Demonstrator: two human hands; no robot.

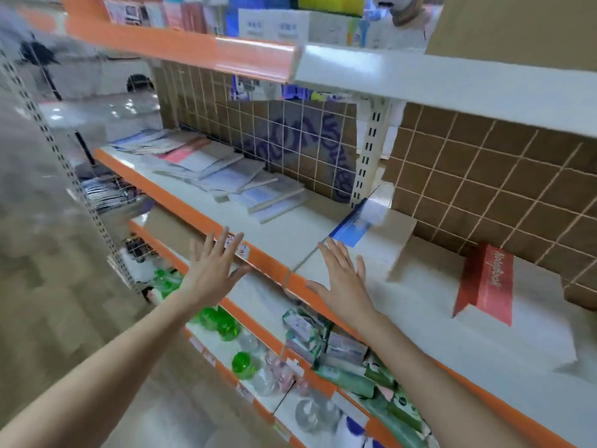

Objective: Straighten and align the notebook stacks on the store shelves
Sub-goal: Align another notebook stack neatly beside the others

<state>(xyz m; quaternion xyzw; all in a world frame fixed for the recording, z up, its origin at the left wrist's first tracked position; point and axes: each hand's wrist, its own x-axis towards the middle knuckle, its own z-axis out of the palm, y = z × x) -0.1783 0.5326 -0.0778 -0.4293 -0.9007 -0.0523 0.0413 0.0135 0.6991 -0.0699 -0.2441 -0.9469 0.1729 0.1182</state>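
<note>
Hands both empty, fingers straight and spread; left hand [214,270] hovers over the orange shelf edge [258,257], right hand [344,276] just past that edge over the white shelf board [420,295]; the two are apart, holding nothing.

Nearest stack: blue-covered notebook stack [371,231], just beyond the right fingertips, skewed to the shelf line. Red "Notebook" stack [486,282] further right, also angled. Fanned pile of thin notebooks [226,176] well to the left rear, slid over one another, against the wire grid back panel [290,140].

Handling, judged: paper blocks, stiff as a stack but floppy singly; glossy covers likely slip on one another, so top copies shear if pushed high; thick stacks probably heavy enough to want both palms. Best hold: flat palms on opposite side faces, low down; square by pressing, not lifting. The fanned pile probably needs gathering first.
</note>
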